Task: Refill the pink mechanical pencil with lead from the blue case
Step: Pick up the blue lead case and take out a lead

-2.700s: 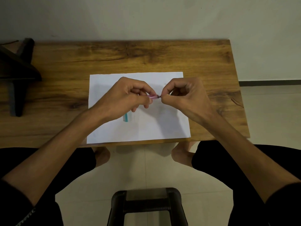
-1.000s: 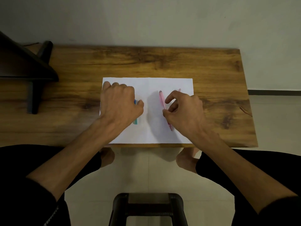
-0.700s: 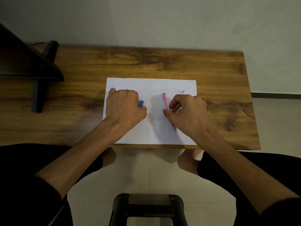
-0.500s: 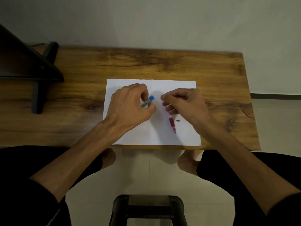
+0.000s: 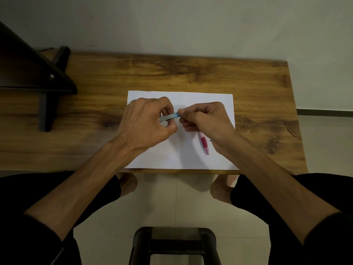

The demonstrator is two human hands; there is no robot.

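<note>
The left hand (image 5: 147, 123) is gripping the blue case (image 5: 169, 117) while the right hand (image 5: 205, 119) is pinching its blue end, seemingly the cap. The pink pencil (image 5: 204, 144) is lying on the paper (image 5: 181, 155), just under the right wrist.

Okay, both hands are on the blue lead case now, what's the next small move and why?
Probably pull the cap end off with the right hand while the left hand steadies the blue lead case. The right fingertips already pinch its blue end, and the pink mechanical pencil lies on the white paper waiting for lead.
</note>
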